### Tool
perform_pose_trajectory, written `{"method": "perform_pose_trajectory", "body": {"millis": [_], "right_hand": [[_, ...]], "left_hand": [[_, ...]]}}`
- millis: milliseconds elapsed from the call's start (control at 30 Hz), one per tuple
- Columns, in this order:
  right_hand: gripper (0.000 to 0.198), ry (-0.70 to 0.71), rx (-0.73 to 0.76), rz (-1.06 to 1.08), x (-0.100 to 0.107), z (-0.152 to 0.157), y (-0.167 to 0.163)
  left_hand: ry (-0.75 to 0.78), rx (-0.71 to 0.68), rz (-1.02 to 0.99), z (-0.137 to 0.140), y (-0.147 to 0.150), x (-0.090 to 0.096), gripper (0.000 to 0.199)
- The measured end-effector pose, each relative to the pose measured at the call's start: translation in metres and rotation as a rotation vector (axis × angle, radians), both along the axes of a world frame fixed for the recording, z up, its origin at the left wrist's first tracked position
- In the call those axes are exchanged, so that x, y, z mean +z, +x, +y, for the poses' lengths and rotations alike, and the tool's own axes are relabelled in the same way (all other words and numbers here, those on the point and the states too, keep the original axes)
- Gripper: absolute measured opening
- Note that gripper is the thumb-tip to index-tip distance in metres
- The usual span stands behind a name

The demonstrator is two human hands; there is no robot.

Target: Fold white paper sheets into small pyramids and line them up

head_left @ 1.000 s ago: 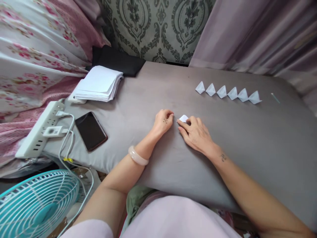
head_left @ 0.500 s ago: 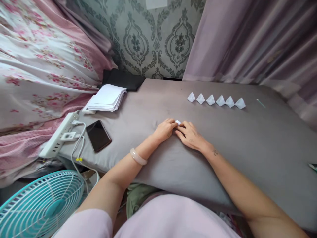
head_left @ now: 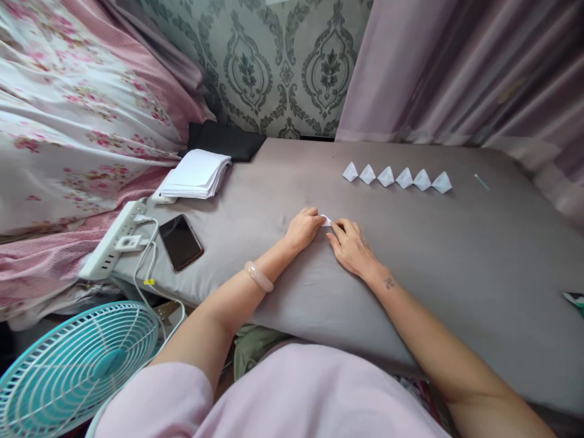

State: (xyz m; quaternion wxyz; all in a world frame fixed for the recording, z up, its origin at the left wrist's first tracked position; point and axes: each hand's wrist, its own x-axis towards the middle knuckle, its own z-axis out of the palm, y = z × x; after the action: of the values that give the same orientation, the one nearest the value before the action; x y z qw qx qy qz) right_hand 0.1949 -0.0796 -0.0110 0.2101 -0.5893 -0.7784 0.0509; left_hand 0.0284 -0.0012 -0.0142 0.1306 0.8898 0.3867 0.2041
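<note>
A small piece of white folded paper (head_left: 325, 221) lies on the grey cloth between my two hands, partly covered by fingers. My left hand (head_left: 304, 229) grips its left side with closed fingers. At the paper's right edge, the index fingertip of my right hand (head_left: 352, 244) touches or nearly touches it. That hand's thumb stands apart, and its fingers are loosely spread. Beyond them, a row of several folded white paper pieces (head_left: 385, 176) with pointed tops stands on the cloth.
A stack of white paper (head_left: 196, 174) lies at the far left, by a black cloth (head_left: 228, 140). Closer are a phone (head_left: 181, 242), a power strip (head_left: 114, 240) with white cables, and a turquoise fan (head_left: 109, 363). A thin pale stick (head_left: 480, 181) lies far right.
My right hand has opened a little, its thumb drawing away from the paper. More of the white paper shows between the hands. The view has tilted slightly downward.
</note>
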Motion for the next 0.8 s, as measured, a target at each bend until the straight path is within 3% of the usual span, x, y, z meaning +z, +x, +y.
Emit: {"method": "perform_pose_trajectory", "body": {"millis": [533, 800], "right_hand": [[0.048, -0.092, -0.046, -0.227, 0.022, -0.004, -0.011], [0.037, -0.212, -0.075, -0.204, 0.036, 0.012, -0.013]], "left_hand": [[-0.119, -0.069, -0.069, 0.020, -0.001, 0.000, 0.029], [-0.310, 0.125, -0.116, 0.018, 0.007, 0.015, 0.021]]}}
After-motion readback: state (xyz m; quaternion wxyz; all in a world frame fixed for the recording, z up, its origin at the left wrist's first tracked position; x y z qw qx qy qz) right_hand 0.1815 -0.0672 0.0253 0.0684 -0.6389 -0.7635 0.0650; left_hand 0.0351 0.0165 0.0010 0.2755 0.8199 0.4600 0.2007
